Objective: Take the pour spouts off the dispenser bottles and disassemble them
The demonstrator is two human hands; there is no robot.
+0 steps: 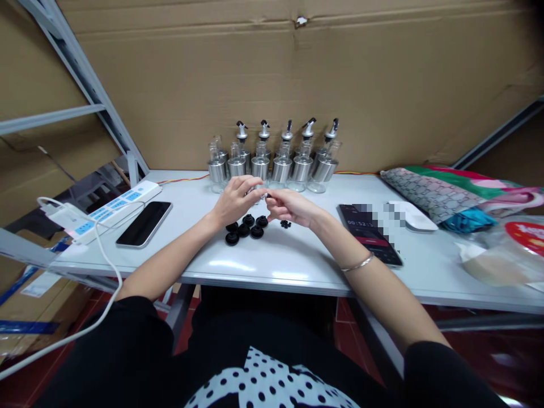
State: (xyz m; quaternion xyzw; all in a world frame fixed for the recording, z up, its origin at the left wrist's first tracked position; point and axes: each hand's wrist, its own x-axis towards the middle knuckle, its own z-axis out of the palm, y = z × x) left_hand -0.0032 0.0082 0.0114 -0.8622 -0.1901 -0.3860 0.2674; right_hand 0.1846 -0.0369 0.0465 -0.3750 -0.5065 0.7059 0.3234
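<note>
Head view: bottles (272, 164) behind hands (266, 203).

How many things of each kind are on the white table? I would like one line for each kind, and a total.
Oil bottles with steel bands: 6 at the front; any behind are hard to tell
Black rubber stoppers on the table: 6
Phones: 2
Power strip: 1
Total: 15
Both hands, left hand and right hand, pinch a small part between the fingers.

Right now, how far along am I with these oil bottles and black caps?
Five bottles with spouts stand in the back row. Both hands, left hand and right hand, pinch one small part together. The front bottles show no spouts, and loose black caps lie on the table.
</note>
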